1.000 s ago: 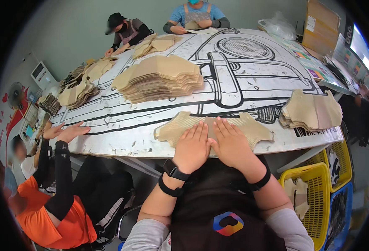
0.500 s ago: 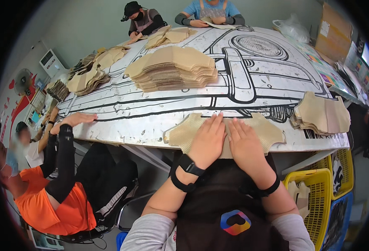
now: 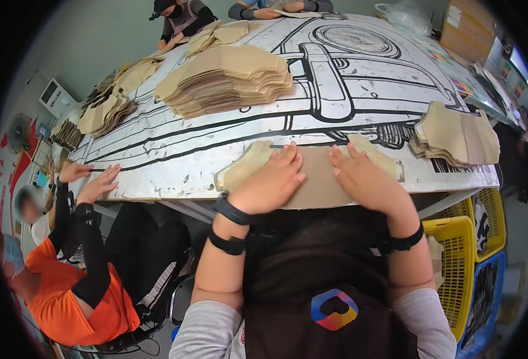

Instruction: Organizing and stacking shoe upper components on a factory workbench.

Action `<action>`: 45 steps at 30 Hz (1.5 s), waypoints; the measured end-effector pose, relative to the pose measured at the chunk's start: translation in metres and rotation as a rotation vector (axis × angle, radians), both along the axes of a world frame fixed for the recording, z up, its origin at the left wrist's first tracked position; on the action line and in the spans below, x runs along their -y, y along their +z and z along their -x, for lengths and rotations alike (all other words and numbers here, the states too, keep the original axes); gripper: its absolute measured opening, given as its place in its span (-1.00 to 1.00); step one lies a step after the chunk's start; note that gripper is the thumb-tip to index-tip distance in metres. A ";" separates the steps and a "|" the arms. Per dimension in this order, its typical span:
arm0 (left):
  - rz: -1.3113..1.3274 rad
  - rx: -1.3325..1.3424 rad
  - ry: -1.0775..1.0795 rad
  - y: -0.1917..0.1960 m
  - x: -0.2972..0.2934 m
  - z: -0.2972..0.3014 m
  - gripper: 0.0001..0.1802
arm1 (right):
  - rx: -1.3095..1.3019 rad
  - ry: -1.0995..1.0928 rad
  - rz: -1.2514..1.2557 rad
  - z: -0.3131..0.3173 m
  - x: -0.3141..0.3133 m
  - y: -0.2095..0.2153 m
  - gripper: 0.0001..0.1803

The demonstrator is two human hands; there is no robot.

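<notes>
A tan mesh-textured cut piece (image 3: 240,169) with a smooth brown middle panel (image 3: 319,173) lies flat at the near edge of the table. My left hand (image 3: 272,178) rests on its left part, palm down, fingers stretched out. On the right part, my right hand (image 3: 372,176) lies flat with its fingers pointing away from me. The brown middle panel shows between the two hands. Both hands cover some of the mesh.
A tall stack of tan pieces (image 3: 225,81) stands farther back, with a smaller stack (image 3: 455,134) at the right. Yellow baskets (image 3: 449,233) and a blue crate (image 3: 485,293) stand below the table's right side. A co-worker in orange (image 3: 84,293) sits at left; two people work across the table.
My hands have slid apart, the left one leftward and the right one rightward, uncovering the middle panel. The view has shifted slightly. The orange-clad co-worker's hands have moved along the table edge.
</notes>
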State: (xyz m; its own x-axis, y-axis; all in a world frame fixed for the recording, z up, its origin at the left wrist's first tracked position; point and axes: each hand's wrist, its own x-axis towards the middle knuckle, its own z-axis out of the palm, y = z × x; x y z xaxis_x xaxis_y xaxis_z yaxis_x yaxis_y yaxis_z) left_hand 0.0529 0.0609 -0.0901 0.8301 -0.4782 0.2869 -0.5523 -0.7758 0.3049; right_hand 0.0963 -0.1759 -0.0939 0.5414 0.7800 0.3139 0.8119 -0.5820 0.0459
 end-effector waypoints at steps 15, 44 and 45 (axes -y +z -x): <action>-0.148 0.188 0.267 0.004 -0.024 0.028 -0.46 | -0.204 -0.139 -0.291 0.007 0.020 0.000 -0.57; -0.045 0.391 0.074 0.001 -0.011 0.063 -0.60 | 0.133 0.085 -0.198 0.051 0.012 0.000 -0.67; -0.033 0.426 0.074 -0.002 -0.012 0.063 -0.63 | 0.156 0.092 -0.260 0.051 0.012 -0.001 -0.73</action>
State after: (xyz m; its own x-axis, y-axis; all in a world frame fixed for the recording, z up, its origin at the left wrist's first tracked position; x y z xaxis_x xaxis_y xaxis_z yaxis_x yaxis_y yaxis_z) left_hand -0.0097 0.0733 -0.0918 0.6731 -0.4364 0.5971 -0.5662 -0.8235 0.0364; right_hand 0.0456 -0.1881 -0.0951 0.4017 0.7062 0.5831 0.8567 -0.5148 0.0332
